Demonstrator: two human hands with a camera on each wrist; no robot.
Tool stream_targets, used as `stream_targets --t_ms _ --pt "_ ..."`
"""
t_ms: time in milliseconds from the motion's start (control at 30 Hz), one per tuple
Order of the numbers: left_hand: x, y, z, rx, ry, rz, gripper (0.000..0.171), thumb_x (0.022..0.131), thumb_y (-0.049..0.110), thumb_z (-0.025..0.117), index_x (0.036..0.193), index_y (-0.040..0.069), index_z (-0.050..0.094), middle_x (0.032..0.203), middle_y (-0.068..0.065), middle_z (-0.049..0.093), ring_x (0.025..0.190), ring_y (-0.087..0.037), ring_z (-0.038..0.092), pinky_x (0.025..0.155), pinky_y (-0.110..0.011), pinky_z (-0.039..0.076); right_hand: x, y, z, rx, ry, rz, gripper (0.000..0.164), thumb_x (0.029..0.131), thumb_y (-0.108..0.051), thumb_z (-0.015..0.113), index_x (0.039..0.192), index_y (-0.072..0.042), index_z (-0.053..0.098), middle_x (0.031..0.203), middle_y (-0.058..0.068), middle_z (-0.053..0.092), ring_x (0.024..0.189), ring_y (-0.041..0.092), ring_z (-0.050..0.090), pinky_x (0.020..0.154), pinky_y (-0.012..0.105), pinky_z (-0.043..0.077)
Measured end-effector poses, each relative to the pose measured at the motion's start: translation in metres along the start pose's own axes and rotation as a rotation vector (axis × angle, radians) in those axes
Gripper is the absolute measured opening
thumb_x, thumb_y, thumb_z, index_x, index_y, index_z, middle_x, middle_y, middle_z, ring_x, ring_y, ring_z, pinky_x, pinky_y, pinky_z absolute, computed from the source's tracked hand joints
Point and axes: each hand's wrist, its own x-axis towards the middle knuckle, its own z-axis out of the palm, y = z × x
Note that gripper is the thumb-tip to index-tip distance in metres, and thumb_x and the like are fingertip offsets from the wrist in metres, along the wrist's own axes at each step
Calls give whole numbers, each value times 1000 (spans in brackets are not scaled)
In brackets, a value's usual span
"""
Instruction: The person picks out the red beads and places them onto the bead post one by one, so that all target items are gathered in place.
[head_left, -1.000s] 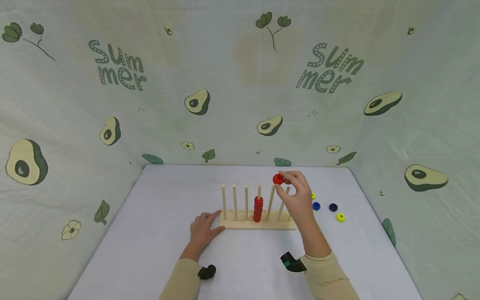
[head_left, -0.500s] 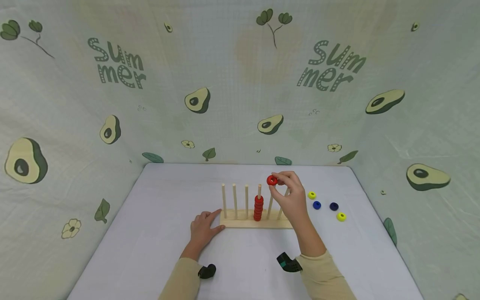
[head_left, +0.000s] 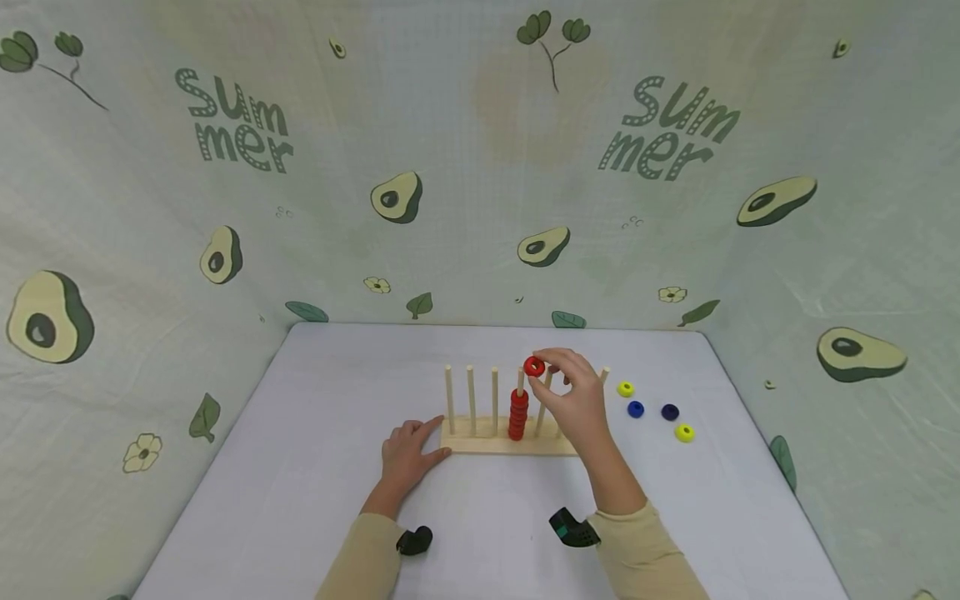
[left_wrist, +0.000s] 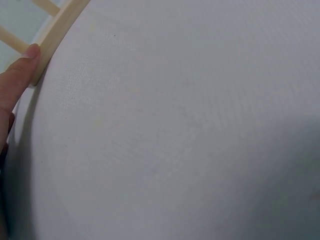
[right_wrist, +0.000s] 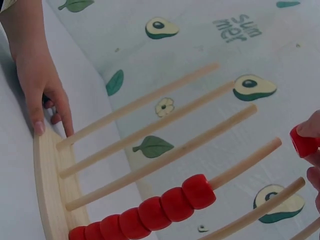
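Observation:
A wooden peg stand with a row of upright pegs sits on the table. Several red beads are stacked on one of its middle pegs, whose tip stays bare. My right hand pinches another red bead between thumb and fingertips, its hole facing the camera. In the right wrist view, this held bead is off the peg's tip, a short gap away. My left hand holds the stand's left end, thumb at the front edge and index finger at the back; the thumb shows in the left wrist view.
Right of the stand lie loose beads: a yellow one, a blue one, a dark blue one and another yellow one. A printed cloth hangs behind and beside the white table.
My right hand has carried the red bead left, closer to the peg with the stack. My left hand has stayed on the stand's end. The head view has tilted slightly.

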Motion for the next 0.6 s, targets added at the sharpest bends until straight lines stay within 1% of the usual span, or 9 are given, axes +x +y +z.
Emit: stream_targets --t_ms 33,200,267,367,467,600 --pt "0 0 0 2 -1 -1 63 84 49 71 141 27 53 116 -9 51 93 -24 46 76 -43 34 0 0 1 -6 1 -3 28 80 -3 78 108 -8 72 109 0 67 91 26 59 70 33 42" --pt "1 0 0 13 5 -1 63 84 50 71 141 27 53 116 -9 52 94 -24 47 76 -43 34 0 2 3 -39 14 -19 29 79 -4 80 106 -11 73 107 -1 68 89 24 59 69 34 42" --pt "1 -1 0 16 6 0 63 84 50 71 141 27 53 116 -9 52 94 -25 47 76 -43 35 0 2 4 -52 21 -20 29 78 -5 80 106 -11 73 106 0 68 88 26 59 69 34 42" --pt "1 -1 1 18 8 -1 63 84 49 71 141 27 53 116 -9 52 95 -25 47 77 -43 35 0 2 6 -70 24 -24 29 78 -7 82 106 -11 73 106 -1 69 86 22 58 70 33 42" --pt "1 -1 1 9 16 -2 63 84 48 72 140 26 54 116 -10 52 96 -25 47 77 -44 34 0 2 7 -85 24 -45 31 77 -8 83 106 -10 73 106 -1 69 85 20 57 71 31 42" --pt "0 0 1 2 23 3 63 83 48 73 139 26 55 114 -9 52 94 -25 47 76 -43 34 0 2 9 -104 40 -78 34 74 -7 85 105 -9 74 106 0 70 83 22 56 71 31 42"
